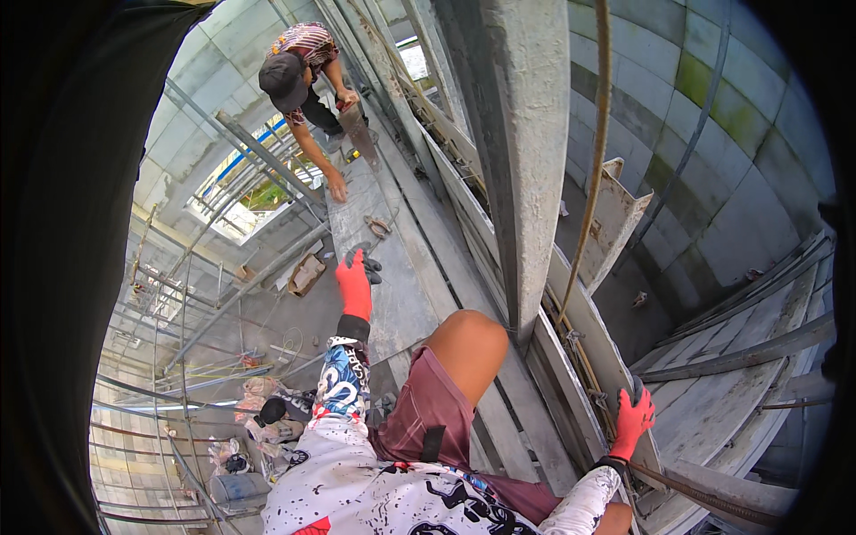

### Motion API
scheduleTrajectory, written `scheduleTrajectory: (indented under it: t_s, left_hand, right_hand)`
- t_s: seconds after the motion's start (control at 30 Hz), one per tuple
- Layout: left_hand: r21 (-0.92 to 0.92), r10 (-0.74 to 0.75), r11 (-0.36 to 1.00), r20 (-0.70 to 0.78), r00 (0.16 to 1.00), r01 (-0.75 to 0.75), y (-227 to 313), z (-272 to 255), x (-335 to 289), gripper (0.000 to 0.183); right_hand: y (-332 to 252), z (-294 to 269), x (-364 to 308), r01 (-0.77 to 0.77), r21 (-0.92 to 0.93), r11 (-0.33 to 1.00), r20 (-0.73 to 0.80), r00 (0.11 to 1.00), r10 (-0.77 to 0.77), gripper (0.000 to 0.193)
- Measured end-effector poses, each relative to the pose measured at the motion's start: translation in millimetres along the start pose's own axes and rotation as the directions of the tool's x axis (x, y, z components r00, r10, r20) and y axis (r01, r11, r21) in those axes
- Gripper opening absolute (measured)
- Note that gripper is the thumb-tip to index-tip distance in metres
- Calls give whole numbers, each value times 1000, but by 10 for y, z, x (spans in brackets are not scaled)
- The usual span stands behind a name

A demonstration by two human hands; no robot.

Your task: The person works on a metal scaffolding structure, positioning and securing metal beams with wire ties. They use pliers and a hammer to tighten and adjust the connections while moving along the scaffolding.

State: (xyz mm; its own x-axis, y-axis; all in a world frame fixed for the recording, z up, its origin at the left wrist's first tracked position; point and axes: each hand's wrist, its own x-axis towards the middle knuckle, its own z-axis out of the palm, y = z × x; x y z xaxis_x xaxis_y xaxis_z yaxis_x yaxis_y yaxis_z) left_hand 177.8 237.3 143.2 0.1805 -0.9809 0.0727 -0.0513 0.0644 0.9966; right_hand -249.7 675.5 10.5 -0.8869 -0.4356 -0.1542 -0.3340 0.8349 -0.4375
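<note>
My left hand [356, 283], in a red glove with dark grey fingers, reaches forward over a grey plank [401, 312]. Its fingers are apart, and I see nothing held in them. Just beyond it, a small metal tool with curved handles [379, 226] lies on the plank; its exact kind is unclear. My right hand [631, 426], gloved the same way, is at the lower right, gripping the upper edge of a pale board [584, 312]. Farther along the plank, a co-worker [308, 67] bends down with a handsaw [359, 136] in one hand and the other hand on the plank.
A thick grey post [526, 160] rises close on my right, with a thin rod [599, 134] beside it. Scaffold poles [259, 281] and a torn cardboard box [307, 275] are below on the left. Block walls [704, 98] surround the space; a blue drum [239, 489] stands lower left.
</note>
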Motion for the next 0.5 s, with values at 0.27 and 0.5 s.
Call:
scheduleTrajectory:
  t_s: [0.27,0.5]
  left_hand:
    - [68,-583,810,206,786,582,-2280,64,-255,31]
    - [252,-396,909,772,498,332,-2894,595,-948,33]
  right_hand:
    - [-551,-565,-199,-3,14,1000,-206,979,6,51]
    - [-1879,-629,-569,-150,462,874,729,626,-278,32]
